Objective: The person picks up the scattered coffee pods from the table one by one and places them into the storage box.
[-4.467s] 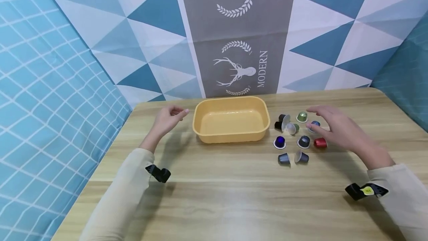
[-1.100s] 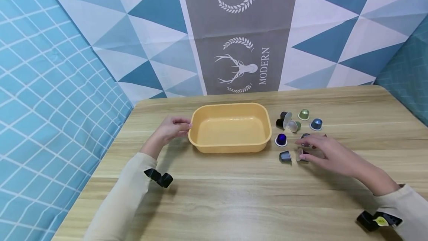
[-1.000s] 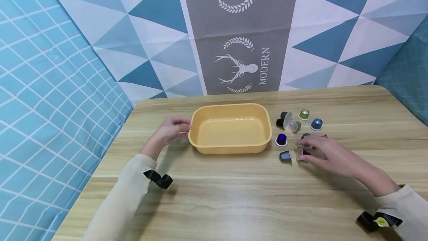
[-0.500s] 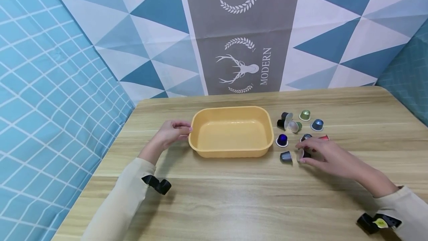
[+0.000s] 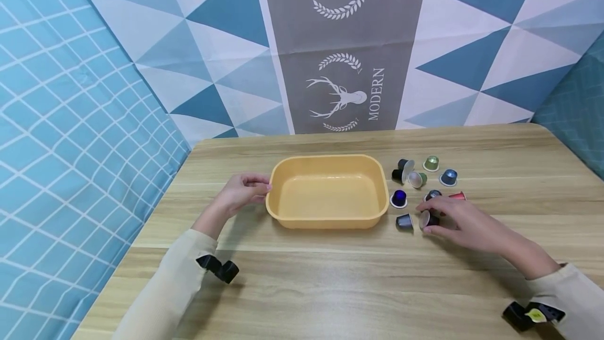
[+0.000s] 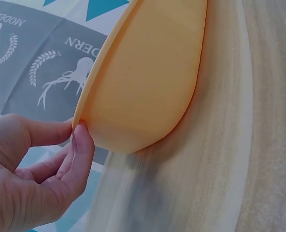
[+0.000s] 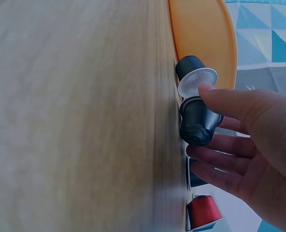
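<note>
My left hand (image 5: 243, 193) pinches the left rim of a yellow plastic basin (image 5: 327, 223). In the left wrist view, the thumb and index finger of the left hand (image 6: 46, 169) meet on the basin's lip (image 6: 92, 79). My right hand (image 5: 464, 222) reaches among coffee capsules and holds a dark capsule (image 5: 428, 219) between thumb and fingers. Up close in the right wrist view, the right hand's (image 7: 259, 140) thumb is on that dark capsule (image 7: 198, 123) near its rim, with fingers on the far side. A grey capsule (image 5: 404, 222) lies just left of it.
Around the right hand lie a violet capsule (image 5: 398, 198), a red capsule (image 5: 457, 195), a blue capsule (image 5: 449, 177), a green capsule (image 5: 431, 162) and several others by the basin's right end. All stand on a wooden table (image 5: 302, 282) against a patterned cloth backdrop (image 5: 340, 67).
My left hand took hold of the basin's rim, and the basin slid toward me. My right hand came from near the blue capsule down to the dark one, which has turned slightly.
</note>
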### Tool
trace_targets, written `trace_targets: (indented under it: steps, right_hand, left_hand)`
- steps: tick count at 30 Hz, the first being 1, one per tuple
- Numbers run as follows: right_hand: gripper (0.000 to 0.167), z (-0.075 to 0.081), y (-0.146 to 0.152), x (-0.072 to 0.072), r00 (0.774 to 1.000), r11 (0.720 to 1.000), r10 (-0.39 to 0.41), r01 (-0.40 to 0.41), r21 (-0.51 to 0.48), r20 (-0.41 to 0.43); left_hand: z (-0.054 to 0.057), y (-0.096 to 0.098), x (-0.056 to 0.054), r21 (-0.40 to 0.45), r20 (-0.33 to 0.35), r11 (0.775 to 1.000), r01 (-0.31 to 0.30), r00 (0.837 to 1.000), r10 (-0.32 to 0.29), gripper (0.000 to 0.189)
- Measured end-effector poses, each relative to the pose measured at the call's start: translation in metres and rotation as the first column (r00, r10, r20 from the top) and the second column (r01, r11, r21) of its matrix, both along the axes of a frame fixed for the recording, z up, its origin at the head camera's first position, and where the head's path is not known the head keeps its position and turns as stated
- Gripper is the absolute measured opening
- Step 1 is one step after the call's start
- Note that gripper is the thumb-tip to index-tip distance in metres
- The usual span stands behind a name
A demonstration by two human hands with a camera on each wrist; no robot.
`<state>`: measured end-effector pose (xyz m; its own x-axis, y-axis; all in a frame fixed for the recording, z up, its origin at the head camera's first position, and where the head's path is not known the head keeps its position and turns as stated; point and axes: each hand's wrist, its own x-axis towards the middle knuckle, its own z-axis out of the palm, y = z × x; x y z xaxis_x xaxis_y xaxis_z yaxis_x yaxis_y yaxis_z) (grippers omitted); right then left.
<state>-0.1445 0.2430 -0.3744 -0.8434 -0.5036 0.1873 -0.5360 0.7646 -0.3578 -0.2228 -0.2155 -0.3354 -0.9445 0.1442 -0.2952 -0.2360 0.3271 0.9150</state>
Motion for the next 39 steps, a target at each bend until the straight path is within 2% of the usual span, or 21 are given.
trace_targets:
  steps: [21, 31, 35, 39]
  right_hand:
    - [0.036, 0.000, 0.002, 0.001, 0.999, 1.000, 0.024, -0.024, -0.010, -0.039]
    - [0.039, 0.000, 0.000, 0.000, 0.998, 0.999, 0.038, -0.038, 0.001, -0.055]
    - [0.037, 0.000, -0.002, -0.001, 0.998, 0.999, 0.041, -0.041, 0.009, -0.037]
    - [0.034, 0.002, -0.002, -0.004, 0.996, 0.997, 0.081, -0.081, -0.007, -0.040]
  left_hand:
    - [0.002, -0.006, 0.019, 0.001, -0.011, 1.000, -0.005, 1.000, 0.005, 0.037]
    - [0.002, -0.007, 0.021, 0.005, -0.008, 1.000, -0.006, 1.000, 0.006, 0.036]
    - [0.001, -0.006, 0.021, 0.010, -0.003, 1.000, -0.003, 1.000, 0.003, 0.036]
    - [0.000, -0.006, 0.021, 0.018, 0.000, 1.000, -0.002, 1.000, 0.002, 0.036]
